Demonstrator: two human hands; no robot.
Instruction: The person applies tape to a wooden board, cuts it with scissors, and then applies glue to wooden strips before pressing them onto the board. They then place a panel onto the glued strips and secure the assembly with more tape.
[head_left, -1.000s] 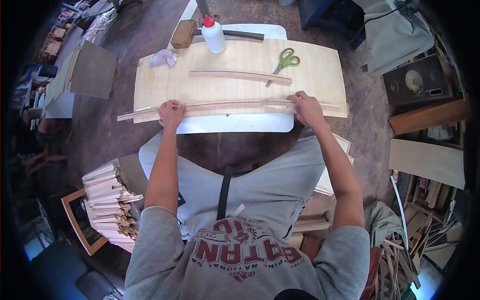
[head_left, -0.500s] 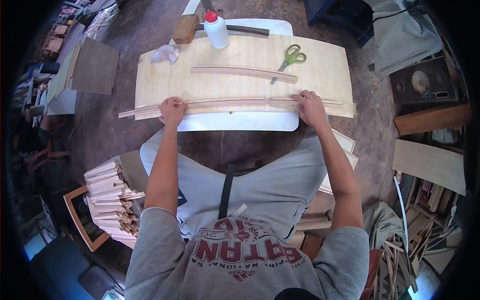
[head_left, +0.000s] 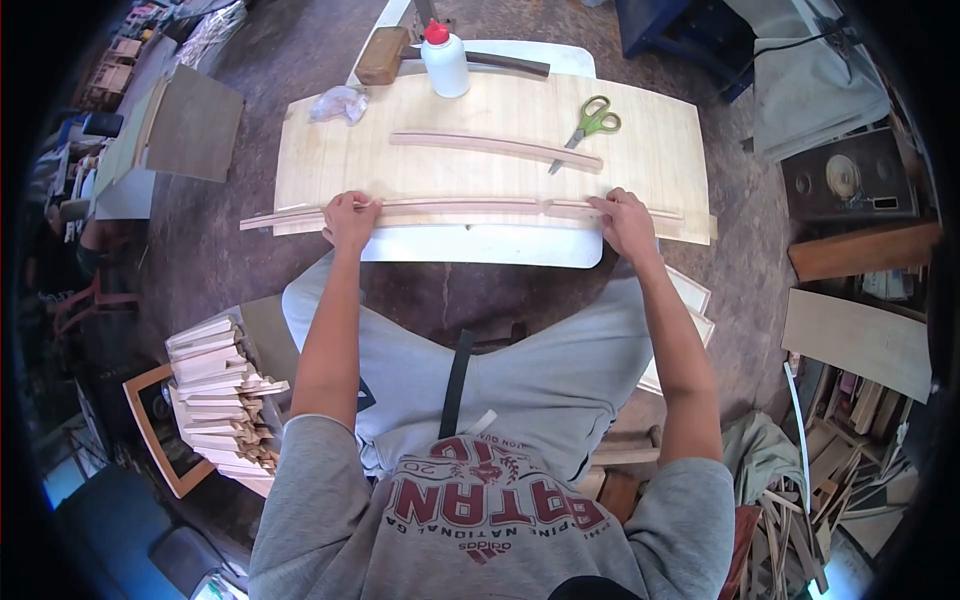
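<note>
Thin wooden strips (head_left: pixel 460 206) lie along the near edge of a pale wooden board (head_left: pixel 500 110), with a joint or gap showing left of my right hand. My left hand (head_left: pixel 350 218) grips the strip near the board's left end, fingers closed around it. The strip's left end sticks out past the board. My right hand (head_left: pixel 624 224) pinches the shorter right-hand strip (head_left: pixel 568 208) just right of the joint; the palm hides part of it. Farther back on the board, a separate short wooden strip (head_left: pixel 480 144) lies close to green-handled scissors (head_left: pixel 597 120), whose blades reach its right end.
A white bottle with a red cap (head_left: pixel 445 65), a crumpled plastic bag (head_left: pixel 338 104) and a wooden-headed mallet (head_left: pixel 382 58) are at the back. A white tabletop (head_left: pixel 480 245) shows under the board. Stacked wooden pieces (head_left: pixel 220 390) stand at my left; scrap wood (head_left: pixel 790 540) lies lower right.
The view has shifted slightly, so the board and the things on it appear a little farther right. Both hands stay on the strips with hardly any movement.
</note>
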